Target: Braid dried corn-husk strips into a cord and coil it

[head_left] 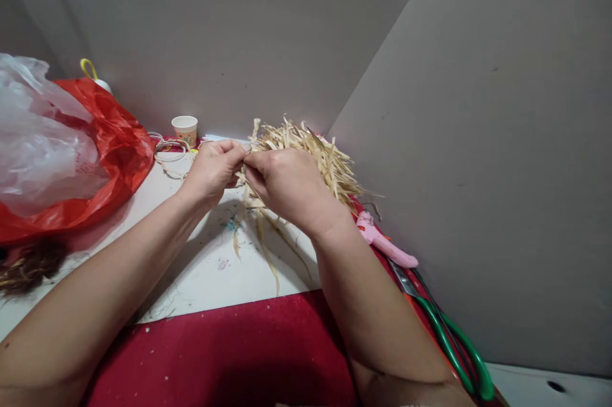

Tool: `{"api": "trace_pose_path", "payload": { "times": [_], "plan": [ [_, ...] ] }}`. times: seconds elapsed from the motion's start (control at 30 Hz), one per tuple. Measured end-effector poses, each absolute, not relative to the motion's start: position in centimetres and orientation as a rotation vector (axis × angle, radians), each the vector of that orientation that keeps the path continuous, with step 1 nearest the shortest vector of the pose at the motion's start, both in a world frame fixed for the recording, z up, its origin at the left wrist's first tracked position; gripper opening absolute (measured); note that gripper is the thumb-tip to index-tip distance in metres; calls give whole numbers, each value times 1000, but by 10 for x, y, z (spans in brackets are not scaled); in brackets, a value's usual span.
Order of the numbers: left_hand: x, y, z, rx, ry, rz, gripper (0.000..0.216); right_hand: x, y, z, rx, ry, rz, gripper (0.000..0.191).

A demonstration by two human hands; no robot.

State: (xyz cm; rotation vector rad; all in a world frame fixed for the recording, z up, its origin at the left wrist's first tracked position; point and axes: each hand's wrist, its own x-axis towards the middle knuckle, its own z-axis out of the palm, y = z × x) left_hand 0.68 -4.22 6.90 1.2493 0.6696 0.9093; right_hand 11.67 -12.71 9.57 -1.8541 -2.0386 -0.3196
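Observation:
My left hand (pixel 216 168) and my right hand (pixel 284 180) meet above the white board, fingertips pinched close together. Between them runs a pale straw strip (pixel 245 193), its ends hanging below my fingers. Several longer straw strands (pixel 265 244) trail down toward the board from under my right hand. Behind the right hand lies a bundle of dry straw (pixel 329 158), partly hidden by it. A knotted straw piece (pixel 255 128) sticks up just past my fingertips. The exact spot where the fingers grip is too small to make out.
A red plastic bag (pixel 127 139) with a clear bag (pixel 43 139) stands left, near brown fibres (pixel 33 266). A paper cup (pixel 185 131) and coiled cord (pixel 169 150) sit behind. Right are a pink-handled tool (pixel 387 246) and green-handled scissors (pixel 466 346), beside the grey wall (pixel 478 139).

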Motion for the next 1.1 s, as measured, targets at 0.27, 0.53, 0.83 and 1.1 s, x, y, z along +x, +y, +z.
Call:
{"api": "trace_pose_path", "payload": {
  "times": [0.27,0.53,0.83,1.1],
  "plan": [
    [0,-38,71,1461,435,774,32,152,-124,102,-1417,-1445,219,48],
    [-7,-42,77,1603,331,544,33,151,-115,94,-1249,-1412,629,52],
    [-4,-39,73,1519,338,572,33,155,-112,89,-1152,-1369,698,54],
    [-1,-34,67,1407,335,525,33,154,-108,89,-1269,-1392,548,55]
  ]
}}
